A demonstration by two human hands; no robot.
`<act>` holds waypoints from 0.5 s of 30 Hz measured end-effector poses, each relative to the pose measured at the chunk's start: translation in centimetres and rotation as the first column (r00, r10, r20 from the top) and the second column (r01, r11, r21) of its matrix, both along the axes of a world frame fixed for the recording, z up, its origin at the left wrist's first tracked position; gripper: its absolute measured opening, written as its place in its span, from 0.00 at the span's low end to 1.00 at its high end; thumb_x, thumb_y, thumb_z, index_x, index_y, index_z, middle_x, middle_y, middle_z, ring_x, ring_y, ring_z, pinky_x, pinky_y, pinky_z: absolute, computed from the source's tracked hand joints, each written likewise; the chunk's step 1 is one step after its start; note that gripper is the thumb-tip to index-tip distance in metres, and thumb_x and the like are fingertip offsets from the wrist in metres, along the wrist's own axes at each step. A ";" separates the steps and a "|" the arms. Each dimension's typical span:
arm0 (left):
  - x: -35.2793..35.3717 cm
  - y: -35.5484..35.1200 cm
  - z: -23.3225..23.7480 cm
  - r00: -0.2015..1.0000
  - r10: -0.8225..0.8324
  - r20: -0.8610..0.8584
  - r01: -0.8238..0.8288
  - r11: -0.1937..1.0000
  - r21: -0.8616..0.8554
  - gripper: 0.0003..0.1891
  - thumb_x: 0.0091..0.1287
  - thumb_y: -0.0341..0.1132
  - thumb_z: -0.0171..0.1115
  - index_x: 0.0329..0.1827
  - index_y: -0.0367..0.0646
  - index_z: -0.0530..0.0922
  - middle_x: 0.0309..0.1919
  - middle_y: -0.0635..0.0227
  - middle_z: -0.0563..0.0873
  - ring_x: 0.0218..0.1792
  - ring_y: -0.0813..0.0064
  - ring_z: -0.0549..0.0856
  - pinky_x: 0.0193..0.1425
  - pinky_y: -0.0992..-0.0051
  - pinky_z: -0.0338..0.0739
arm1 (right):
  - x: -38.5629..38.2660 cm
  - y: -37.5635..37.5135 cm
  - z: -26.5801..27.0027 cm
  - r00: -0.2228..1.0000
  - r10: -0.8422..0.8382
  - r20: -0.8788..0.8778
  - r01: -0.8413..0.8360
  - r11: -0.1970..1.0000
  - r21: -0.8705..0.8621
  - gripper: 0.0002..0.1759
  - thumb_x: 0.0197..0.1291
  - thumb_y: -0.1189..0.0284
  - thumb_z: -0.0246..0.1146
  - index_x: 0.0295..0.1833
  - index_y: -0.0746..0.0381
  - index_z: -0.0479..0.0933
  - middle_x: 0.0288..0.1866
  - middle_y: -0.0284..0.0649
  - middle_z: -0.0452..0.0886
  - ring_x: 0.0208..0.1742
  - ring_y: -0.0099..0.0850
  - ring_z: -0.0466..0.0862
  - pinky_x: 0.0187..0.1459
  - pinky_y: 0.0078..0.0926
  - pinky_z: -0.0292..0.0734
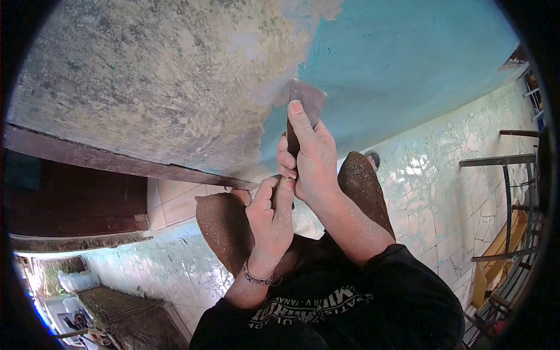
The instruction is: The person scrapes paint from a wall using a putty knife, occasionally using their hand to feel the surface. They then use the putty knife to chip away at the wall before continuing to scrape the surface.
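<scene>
A scraper with a flat grey blade and a dark handle points up at the wall, its blade near the ragged paint edge. My right hand is closed around it, the thumb pressed along the lower blade. Just below, my left hand is closed at the handle's lower end, its thumb and fingers pinched together. Pale dust covers both hands. Ahead is the wall, with blue paint on the right and a bare, mottled surface on the left.
A dark doorway opens at the left below the wall's edge. Paint flakes litter the tiled floor. A metal-framed rack stands at the right, and a woven bench-like piece at lower left. My bent knees are close to the wall.
</scene>
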State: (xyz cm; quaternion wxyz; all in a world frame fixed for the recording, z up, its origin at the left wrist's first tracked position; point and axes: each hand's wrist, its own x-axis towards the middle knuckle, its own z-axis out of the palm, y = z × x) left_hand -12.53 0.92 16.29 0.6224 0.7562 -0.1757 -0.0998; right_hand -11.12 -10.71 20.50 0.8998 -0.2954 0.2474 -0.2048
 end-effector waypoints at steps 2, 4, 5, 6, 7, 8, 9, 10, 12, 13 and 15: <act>-0.1 0.0 0.0 0.999 0.011 0.030 -0.011 1.000 -0.015 0.10 0.76 0.33 0.56 0.40 0.34 0.79 0.25 0.78 0.76 0.25 0.90 0.71 0.27 0.84 0.64 | 0.0 0.0 -0.3 1.000 0.001 0.022 0.000 1.000 -0.004 0.23 0.66 0.50 0.64 0.40 0.56 0.64 0.19 0.31 0.67 0.14 0.18 0.64 0.14 0.18 0.56; -0.3 -0.3 0.5 0.994 -0.021 0.109 0.017 0.999 0.043 0.10 0.76 0.34 0.56 0.40 0.34 0.79 0.25 0.79 0.76 0.25 0.90 0.70 0.27 0.85 0.64 | -0.1 -0.2 -0.3 0.999 0.013 -0.030 -0.014 1.000 -0.022 0.23 0.66 0.49 0.64 0.40 0.56 0.64 0.19 0.31 0.67 0.14 0.18 0.64 0.14 0.19 0.57; -0.2 -0.4 0.9 0.995 -0.019 0.102 0.015 0.999 0.044 0.10 0.76 0.34 0.56 0.40 0.34 0.79 0.25 0.79 0.76 0.25 0.90 0.70 0.27 0.85 0.64 | -0.1 -0.2 -0.1 0.999 0.015 -0.037 -0.016 1.000 -0.021 0.23 0.66 0.49 0.64 0.40 0.56 0.64 0.19 0.31 0.67 0.14 0.18 0.64 0.14 0.19 0.57; 0.1 -0.4 1.5 0.998 -0.019 0.052 0.016 0.999 0.044 0.10 0.76 0.34 0.56 0.40 0.34 0.79 0.25 0.78 0.76 0.26 0.90 0.71 0.28 0.84 0.65 | 0.0 -0.2 0.6 1.000 -0.015 -0.026 0.015 1.000 -0.007 0.23 0.66 0.49 0.64 0.39 0.56 0.64 0.19 0.31 0.67 0.14 0.19 0.64 0.14 0.19 0.57; 0.3 -0.5 1.8 1.000 -0.019 0.010 0.019 0.999 0.040 0.10 0.76 0.34 0.56 0.41 0.34 0.79 0.26 0.78 0.76 0.26 0.89 0.71 0.29 0.84 0.66 | 0.2 -0.3 1.1 0.999 -0.047 -0.008 0.047 0.999 0.004 0.23 0.66 0.49 0.63 0.39 0.56 0.64 0.19 0.31 0.67 0.14 0.19 0.64 0.14 0.19 0.57; 0.4 -0.4 1.8 1.000 -0.018 0.011 0.018 0.999 0.030 0.10 0.76 0.34 0.56 0.41 0.34 0.80 0.26 0.77 0.77 0.26 0.89 0.71 0.29 0.83 0.66 | 0.2 -0.2 1.0 0.999 -0.048 -0.003 0.048 0.999 -0.001 0.23 0.66 0.49 0.63 0.39 0.56 0.64 0.19 0.31 0.67 0.14 0.19 0.64 0.14 0.19 0.57; 0.2 -0.3 1.4 1.000 -0.017 0.017 0.016 1.000 0.026 0.10 0.76 0.34 0.56 0.41 0.34 0.80 0.26 0.77 0.77 0.26 0.89 0.71 0.29 0.83 0.66 | 0.0 0.0 0.6 0.999 -0.037 -0.020 0.037 0.999 -0.029 0.23 0.66 0.49 0.63 0.39 0.56 0.64 0.19 0.31 0.67 0.14 0.19 0.64 0.15 0.19 0.57; -0.2 -0.1 0.6 0.999 -0.004 0.047 0.003 1.000 0.014 0.11 0.76 0.34 0.57 0.42 0.34 0.80 0.25 0.78 0.76 0.26 0.89 0.71 0.29 0.84 0.66 | 0.0 0.2 0.4 0.999 -0.028 -0.038 0.026 0.998 -0.055 0.24 0.66 0.49 0.63 0.39 0.57 0.64 0.20 0.31 0.67 0.14 0.19 0.65 0.15 0.19 0.57; -0.3 -0.4 0.3 0.997 -0.008 0.070 0.011 0.999 -0.034 0.11 0.76 0.35 0.57 0.43 0.34 0.79 0.23 0.79 0.76 0.25 0.90 0.70 0.27 0.84 0.65 | 0.0 -0.3 0.4 1.000 -0.019 -0.009 0.018 0.997 -0.070 0.23 0.66 0.49 0.63 0.39 0.57 0.64 0.20 0.31 0.67 0.14 0.19 0.65 0.15 0.19 0.57; 0.0 -0.6 0.8 0.998 -0.007 0.065 0.009 0.999 -0.032 0.11 0.76 0.35 0.57 0.43 0.34 0.79 0.23 0.79 0.76 0.25 0.90 0.70 0.27 0.84 0.65 | -0.1 -0.3 0.4 1.000 0.000 0.007 0.001 0.997 -0.079 0.23 0.66 0.49 0.63 0.40 0.57 0.65 0.20 0.31 0.67 0.15 0.19 0.65 0.15 0.19 0.58; 0.6 -0.9 2.1 1.000 -0.021 0.012 0.021 1.000 -0.001 0.11 0.76 0.34 0.57 0.43 0.34 0.79 0.24 0.78 0.76 0.25 0.89 0.71 0.28 0.83 0.66 | -0.1 -0.6 1.4 1.000 -0.023 0.010 0.024 0.998 -0.054 0.23 0.66 0.50 0.63 0.40 0.57 0.65 0.19 0.31 0.67 0.14 0.19 0.65 0.15 0.19 0.57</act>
